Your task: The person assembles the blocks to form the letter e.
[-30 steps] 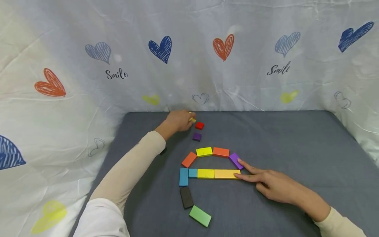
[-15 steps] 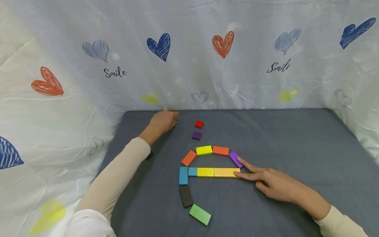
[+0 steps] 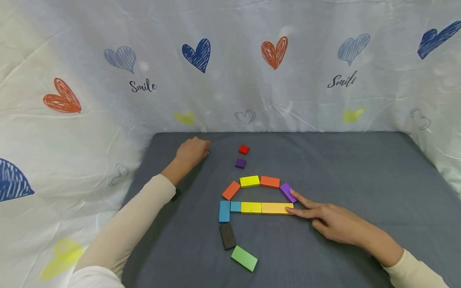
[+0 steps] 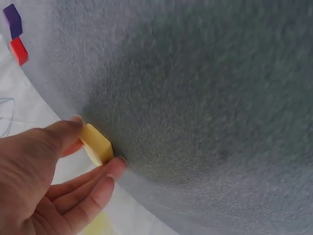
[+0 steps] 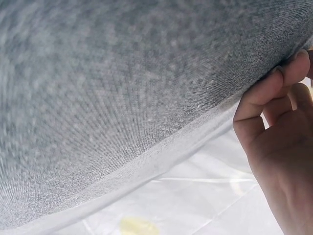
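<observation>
At the far left of the table, my left hand (image 3: pixel 192 151) pinches a small yellow block (image 4: pixel 99 145) between thumb and fingers; the head view hides that block. My right hand (image 3: pixel 336 222) touches the purple block (image 3: pixel 288 192) with one extended finger and the end of the light orange block (image 3: pixel 275 208) with another, other fingers folded under. That block ends a row with a yellow block (image 3: pixel 251 207), a small blue block (image 3: pixel 235 207) and an upright blue block (image 3: pixel 224 211). An arc of an orange block (image 3: pixel 231 190), a yellow block (image 3: pixel 249 181) and another orange block (image 3: pixel 270 182) runs above it.
A small red block (image 3: pixel 243 149) and a small dark purple block (image 3: pixel 240 163) lie apart beyond the arc. Below the upright blue block come a black block (image 3: pixel 227 236) and a green block (image 3: pixel 244 258). A white printed cloth (image 3: pixel 230 88) hangs behind the grey table (image 3: pixel 342 168).
My left hand has moved left along the far edge with the yellow block, away from the red block. My right hand has stayed in place on the blocks.
</observation>
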`<state>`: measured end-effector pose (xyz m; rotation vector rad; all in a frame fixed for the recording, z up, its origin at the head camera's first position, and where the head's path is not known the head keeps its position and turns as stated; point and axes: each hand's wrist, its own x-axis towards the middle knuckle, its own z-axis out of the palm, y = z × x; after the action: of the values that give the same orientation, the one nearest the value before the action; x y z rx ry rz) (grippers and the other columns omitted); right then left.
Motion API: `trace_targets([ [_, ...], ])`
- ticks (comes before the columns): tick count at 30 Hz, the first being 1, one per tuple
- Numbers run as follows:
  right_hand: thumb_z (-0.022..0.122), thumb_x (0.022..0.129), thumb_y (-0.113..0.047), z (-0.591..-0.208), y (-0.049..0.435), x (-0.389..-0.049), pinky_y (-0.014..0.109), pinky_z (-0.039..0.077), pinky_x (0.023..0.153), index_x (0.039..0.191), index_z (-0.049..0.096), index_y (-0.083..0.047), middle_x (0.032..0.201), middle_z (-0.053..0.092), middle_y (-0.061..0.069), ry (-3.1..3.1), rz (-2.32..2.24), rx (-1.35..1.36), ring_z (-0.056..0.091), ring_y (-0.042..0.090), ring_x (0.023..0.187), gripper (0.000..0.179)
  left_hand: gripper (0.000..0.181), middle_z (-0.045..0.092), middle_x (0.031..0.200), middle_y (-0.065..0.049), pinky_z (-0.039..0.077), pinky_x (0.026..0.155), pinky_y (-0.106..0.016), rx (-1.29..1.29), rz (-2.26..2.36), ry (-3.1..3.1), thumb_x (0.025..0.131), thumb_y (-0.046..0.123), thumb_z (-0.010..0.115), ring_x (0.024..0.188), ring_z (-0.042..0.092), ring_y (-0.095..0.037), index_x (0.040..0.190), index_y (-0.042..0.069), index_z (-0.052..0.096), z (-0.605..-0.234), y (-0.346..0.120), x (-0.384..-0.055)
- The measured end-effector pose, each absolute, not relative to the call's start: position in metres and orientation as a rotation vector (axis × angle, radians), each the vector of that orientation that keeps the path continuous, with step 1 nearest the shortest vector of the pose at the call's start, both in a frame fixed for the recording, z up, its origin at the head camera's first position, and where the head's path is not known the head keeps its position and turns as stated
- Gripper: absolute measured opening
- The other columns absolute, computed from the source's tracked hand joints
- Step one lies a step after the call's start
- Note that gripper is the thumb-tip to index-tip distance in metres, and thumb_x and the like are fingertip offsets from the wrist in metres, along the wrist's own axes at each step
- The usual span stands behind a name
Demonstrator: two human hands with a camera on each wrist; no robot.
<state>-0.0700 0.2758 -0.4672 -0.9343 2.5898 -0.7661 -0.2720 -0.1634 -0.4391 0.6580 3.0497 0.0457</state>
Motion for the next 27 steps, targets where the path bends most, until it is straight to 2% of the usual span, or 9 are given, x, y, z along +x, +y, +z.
trace_targets([
  [5, 0.06, 0.099, 0.006, -0.468, 0.276, -0.07, 0.017, 0.034, 0.051, 0.157, 0.051, -0.04, 0.175, 0.026, -0.001, 2.584, -0.771, -0.935, 0.026, -0.005, 0.054, 0.075, 0.01, 0.065, 0.081, -0.009, 0.052, 0.064, -0.041, 0.544, 0.089, 3.044, 0.105, 0.01, 0.067, 0.074, 0.066, -0.026, 0.095, 0.01, 0.07, -0.436, -0.167, -0.261],
  [9, 0.06, 0.099, 0.006, -0.467, 0.275, -0.071, 0.017, 0.032, 0.05, 0.157, 0.051, -0.04, 0.175, 0.024, -0.001, 2.566, -0.777, -0.923, 0.025, -0.004, 0.051, 0.075, 0.038, 0.038, 0.065, -0.003, 0.032, 0.056, -0.034, 0.46, 0.156, 3.031, 0.108, 0.004, 0.054, 0.059, 0.035, -0.016, 0.072, 0.013, 0.046, -0.434, -0.172, -0.253],
  [11, 0.059, 0.099, 0.006, -0.467, 0.275, -0.071, 0.018, 0.032, 0.049, 0.157, 0.05, -0.04, 0.175, 0.023, -0.001, 2.558, -0.777, -0.914, 0.023, -0.004, 0.05, 0.075, 0.036, 0.038, 0.067, -0.003, 0.03, 0.055, -0.032, 0.435, 0.196, 3.027, 0.109, 0.003, 0.054, 0.059, 0.03, -0.015, 0.075, 0.012, 0.045, -0.432, -0.176, -0.248],
  [13, 0.059, 0.099, 0.006, -0.466, 0.275, -0.071, 0.018, 0.031, 0.049, 0.158, 0.05, -0.04, 0.175, 0.023, -0.002, 2.554, -0.776, -0.906, 0.022, -0.003, 0.049, 0.075, 0.022, 0.048, 0.071, -0.008, 0.037, 0.052, -0.032, 0.402, 0.221, 3.014, 0.106, 0.003, 0.059, 0.056, 0.039, -0.017, 0.085, 0.007, 0.054, -0.431, -0.181, -0.242],
  [15, 0.059, 0.099, 0.006, -0.466, 0.275, -0.071, 0.018, 0.03, 0.049, 0.158, 0.05, -0.041, 0.175, 0.023, -0.001, 2.555, -0.769, -0.907, 0.022, -0.003, 0.05, 0.076, 0.008, 0.062, 0.085, -0.015, 0.049, 0.055, -0.037, 0.357, 0.235, 2.994, 0.102, 0.002, 0.067, 0.063, 0.057, -0.024, 0.108, 0.002, 0.062, -0.429, -0.186, -0.237],
  [17, 0.059, 0.099, 0.006, -0.466, 0.275, -0.071, 0.018, 0.031, 0.049, 0.158, 0.05, -0.041, 0.175, 0.023, -0.001, 2.556, -0.764, -0.91, 0.023, -0.003, 0.051, 0.076, 0.034, 0.069, 0.1, -0.021, 0.058, 0.064, -0.046, 0.308, 0.222, 2.974, 0.096, 0.002, 0.076, 0.077, 0.069, -0.035, 0.127, -0.001, 0.062, -0.428, -0.191, -0.231],
  [19, 0.059, 0.099, 0.006, -0.466, 0.276, -0.071, 0.018, 0.031, 0.049, 0.158, 0.05, -0.041, 0.175, 0.023, -0.001, 2.557, -0.761, -0.912, 0.025, -0.003, 0.052, 0.076, 0.034, 0.069, 0.1, -0.022, 0.059, 0.071, -0.049, 0.278, 0.196, 2.953, 0.093, 0.004, 0.079, 0.084, 0.07, -0.038, 0.123, -0.004, 0.065, -0.426, -0.196, -0.226],
  [23, 0.059, 0.099, 0.006, -0.467, 0.277, -0.071, 0.018, 0.03, 0.05, 0.157, 0.05, -0.041, 0.175, 0.023, -0.002, 2.558, -0.761, -0.912, 0.024, -0.003, 0.052, 0.076, 0.022, 0.067, 0.088, -0.015, 0.057, 0.072, -0.049, 0.293, 0.169, 2.933, 0.088, 0.008, 0.085, 0.078, 0.067, -0.033, 0.102, -0.002, 0.07, -0.423, -0.204, -0.214],
  [27, 0.059, 0.099, 0.005, -0.467, 0.277, -0.071, 0.018, 0.03, 0.05, 0.157, 0.049, -0.042, 0.175, 0.024, -0.002, 2.563, -0.751, -0.91, 0.025, -0.002, 0.052, 0.076, 0.023, 0.066, 0.087, -0.011, 0.053, 0.07, -0.045, 0.331, 0.237, 2.92, 0.086, 0.01, 0.086, 0.075, 0.062, -0.027, 0.1, 0.001, 0.07, -0.423, -0.212, -0.197],
])
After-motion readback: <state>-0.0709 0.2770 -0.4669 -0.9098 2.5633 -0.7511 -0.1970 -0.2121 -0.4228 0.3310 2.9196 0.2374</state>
